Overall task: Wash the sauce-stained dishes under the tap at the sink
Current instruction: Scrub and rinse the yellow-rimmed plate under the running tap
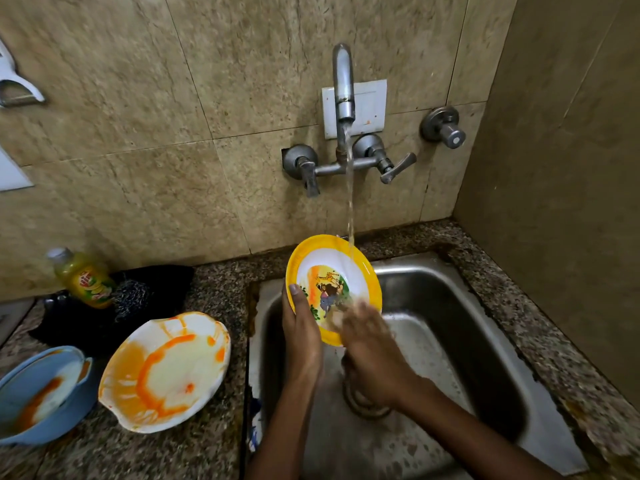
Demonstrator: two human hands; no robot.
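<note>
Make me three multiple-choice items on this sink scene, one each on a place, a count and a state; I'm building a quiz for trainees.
1. Where does the white plate with orange sauce lie?
A. in the sink
B. on the counter left of the sink
C. under the tap

2. How many sauce-stained dishes wait on the counter?
A. two
B. four
C. none

3. What state is the tap in?
A. off
B. running
C. dripping only

Answers: 1 B, the plate rests on the granite counter beside the sink. 2 A, the white plate and the blue bowl. 3 B, a steady stream falls onto the yellow-rimmed plate, held by the left hand and rubbed by the right hand.
</note>
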